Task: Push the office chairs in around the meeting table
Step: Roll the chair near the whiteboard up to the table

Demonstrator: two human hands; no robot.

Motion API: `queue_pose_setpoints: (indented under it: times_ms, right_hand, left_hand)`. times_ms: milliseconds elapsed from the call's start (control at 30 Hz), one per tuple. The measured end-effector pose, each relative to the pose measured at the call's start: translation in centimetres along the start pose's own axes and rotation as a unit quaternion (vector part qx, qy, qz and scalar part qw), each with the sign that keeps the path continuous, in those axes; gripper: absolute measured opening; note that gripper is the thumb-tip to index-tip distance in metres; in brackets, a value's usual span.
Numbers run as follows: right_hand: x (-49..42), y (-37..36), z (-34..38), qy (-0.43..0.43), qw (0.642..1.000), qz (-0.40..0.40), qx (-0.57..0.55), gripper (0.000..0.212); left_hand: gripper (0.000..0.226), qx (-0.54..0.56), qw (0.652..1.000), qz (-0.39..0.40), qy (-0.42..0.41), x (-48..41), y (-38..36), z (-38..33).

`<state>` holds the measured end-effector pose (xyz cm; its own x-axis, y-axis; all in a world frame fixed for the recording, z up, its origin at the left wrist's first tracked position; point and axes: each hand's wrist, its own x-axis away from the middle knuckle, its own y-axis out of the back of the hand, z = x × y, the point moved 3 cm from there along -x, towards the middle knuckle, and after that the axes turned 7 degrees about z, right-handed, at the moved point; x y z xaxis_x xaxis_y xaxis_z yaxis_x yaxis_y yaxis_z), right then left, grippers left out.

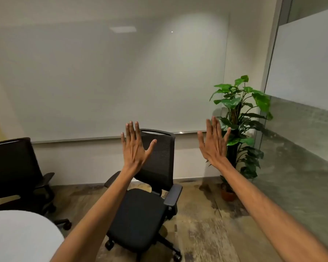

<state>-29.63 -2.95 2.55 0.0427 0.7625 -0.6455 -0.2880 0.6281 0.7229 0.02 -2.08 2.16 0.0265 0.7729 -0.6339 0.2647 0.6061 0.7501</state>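
Note:
A black mesh-backed office chair (140,210) stands in the middle of the floor, its seat facing me, apart from the white round meeting table (17,237) at the lower left. A second black office chair (13,169) stands at the left, close behind the table's edge. Both my arms are stretched forward and raised. My left hand (135,146) is held up flat with fingers spread, in front of the middle chair's backrest, holding nothing. My right hand (213,142) is also spread wide, to the right of that chair, holding nothing.
A tall potted plant (239,125) in a terracotta pot stands in the far right corner. A large whiteboard (102,82) covers the far wall. A glass partition (301,120) runs along the right. Wood-patterned floor (206,224) lies between chair and partition.

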Motion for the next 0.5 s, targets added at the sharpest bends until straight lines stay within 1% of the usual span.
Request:
queue_pose_setpoints:
  times_ms: [67, 233, 500]
  right_hand:
    - [-1.0, -1.2, -1.5, -0.014, 1.000, 0.010, 0.000, 0.069]
    - [-5.3, -6.8, -6.2, -0.014, 0.999, 0.025, 0.015, 0.069]
    - [-15.2, -15.0, -11.3, -0.018, 0.998, 0.052, 0.032, 0.072]
  left_hand:
    - [0.099, 0.005, 1.000, 0.018, 0.008, -1.3, -1.9, -0.9]
    - [0.102, -0.011, 0.999, 0.045, 0.016, -6.3, -8.7, -2.0]
    - [0.103, -0.003, 0.999, 0.046, 0.021, -16.2, -17.3, -2.0]
